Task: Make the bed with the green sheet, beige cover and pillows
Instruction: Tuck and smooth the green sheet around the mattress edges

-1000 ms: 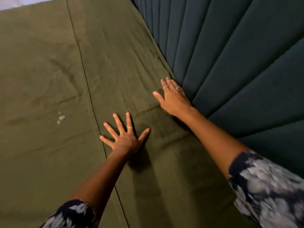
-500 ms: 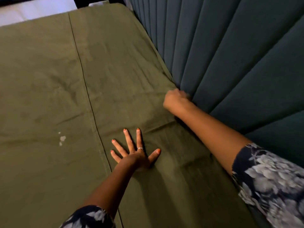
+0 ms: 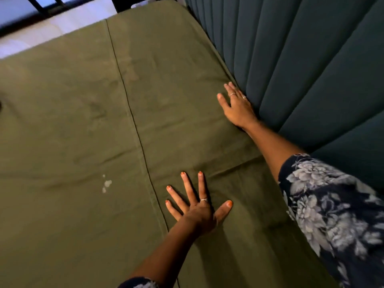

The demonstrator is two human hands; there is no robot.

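Dark floral sleeves (image 3: 332,204), finger rings (image 3: 204,199)

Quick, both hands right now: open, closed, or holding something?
Left hand: open, fingers spread flat on the green sheet.
Right hand: open, flat on the sheet's edge beside the headboard, holding nothing.

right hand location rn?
Head view, right of centre: the right hand lies flat on the green sheet, at its edge against the teal padded headboard.

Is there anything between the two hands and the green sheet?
Nothing visible. The left hand lies flat, fingers spread, directly on the green sheet. The right hand lies flat on the sheet's edge, against the padded headboard.
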